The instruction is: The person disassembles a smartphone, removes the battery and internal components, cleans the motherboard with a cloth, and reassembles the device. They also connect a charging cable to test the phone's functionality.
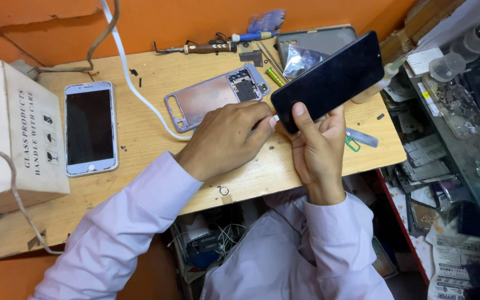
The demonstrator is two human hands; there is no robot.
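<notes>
Head view, right hand [319,145] gripping glossy black phone [329,80], left hand [226,139] perhaps touching its edge.

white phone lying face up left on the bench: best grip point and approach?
Grip the white phone across its two long edges near mid-length, coming straight down from above. It lies flat, screen up, on the wooden bench, both long sides apparently free; the cardboard box sits close on the left, so keep fingers narrow.
</notes>
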